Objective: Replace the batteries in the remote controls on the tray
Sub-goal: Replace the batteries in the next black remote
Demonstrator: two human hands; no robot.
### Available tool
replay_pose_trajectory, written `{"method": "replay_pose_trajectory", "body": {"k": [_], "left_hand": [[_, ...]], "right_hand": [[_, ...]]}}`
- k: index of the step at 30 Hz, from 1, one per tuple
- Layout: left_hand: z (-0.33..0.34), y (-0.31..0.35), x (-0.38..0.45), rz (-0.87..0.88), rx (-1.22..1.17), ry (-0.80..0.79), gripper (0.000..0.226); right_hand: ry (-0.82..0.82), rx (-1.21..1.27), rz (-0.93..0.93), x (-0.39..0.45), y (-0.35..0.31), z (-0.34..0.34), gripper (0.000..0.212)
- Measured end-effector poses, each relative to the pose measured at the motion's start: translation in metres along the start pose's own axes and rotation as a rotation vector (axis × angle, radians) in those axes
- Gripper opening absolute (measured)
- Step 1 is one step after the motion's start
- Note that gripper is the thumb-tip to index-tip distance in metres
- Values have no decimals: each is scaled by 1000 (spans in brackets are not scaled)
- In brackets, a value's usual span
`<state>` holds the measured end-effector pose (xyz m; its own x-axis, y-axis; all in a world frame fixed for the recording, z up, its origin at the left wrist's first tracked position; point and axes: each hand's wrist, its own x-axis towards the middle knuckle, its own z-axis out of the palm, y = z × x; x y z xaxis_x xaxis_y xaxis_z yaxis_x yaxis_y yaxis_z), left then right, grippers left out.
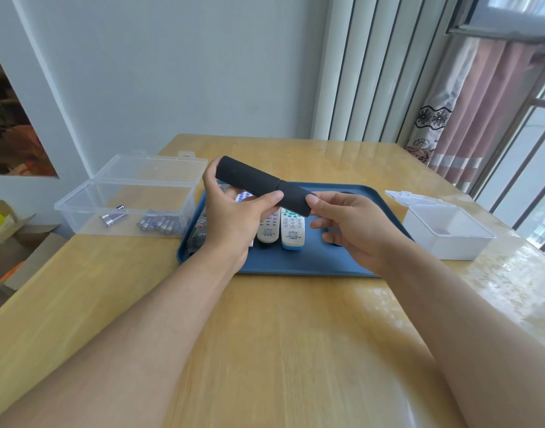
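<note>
black remote (pixel 258 183) held above blue tray (pixel 351 264), back side up, seam across middle. left hand (pixel 231 211) grips far end, thumb on near edge. right hand (pixel 354 223) pinches near end with thumb and fingers. two white remotes (pixel 280 227) lie on tray beneath. batteries (pixel 157 223) in clear box (pixel 126 196) left of tray; white box (pixel 444 230), lid open, right.

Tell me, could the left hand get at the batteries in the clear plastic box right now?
Probably not yet: the left hand grips the black remote. The lidless-open clear plastic box beside it leaves the batteries uncovered once it lets go.
</note>
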<state>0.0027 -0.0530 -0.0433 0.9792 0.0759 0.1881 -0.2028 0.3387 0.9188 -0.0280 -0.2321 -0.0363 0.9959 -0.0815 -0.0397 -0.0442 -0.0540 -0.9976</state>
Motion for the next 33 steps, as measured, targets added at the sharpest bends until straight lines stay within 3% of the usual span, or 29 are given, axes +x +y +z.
{"method": "replay_pose_trajectory", "body": {"k": [5, 11, 15, 19, 24, 27, 33], "left_hand": [[0, -2, 0, -12, -8, 1, 97], [3, -5, -2, 10, 28, -49, 89], [3, -5, -1, 94, 310, -79, 86], [-2, -5, -5, 286, 784, -213, 61], [-3, -7, -13, 321, 1304, -449, 57], [-5, -7, -14, 288, 1424, -503, 57], [-5, -7, -14, 256, 1397, -480, 52]], "right_hand": [[16, -2, 5, 1, 1, 0, 28], [-43, 214, -27, -6, -5, 8, 26], [274, 271, -176, -3, -13, 2, 27], [539, -189, -383, -1, -14, -20, 14], [489, -581, -424, -2, 0, -12, 24], [443, -770, -485, -1, 4, -6, 21], [236, -1351, -443, -6, 2, 0, 19]]}}
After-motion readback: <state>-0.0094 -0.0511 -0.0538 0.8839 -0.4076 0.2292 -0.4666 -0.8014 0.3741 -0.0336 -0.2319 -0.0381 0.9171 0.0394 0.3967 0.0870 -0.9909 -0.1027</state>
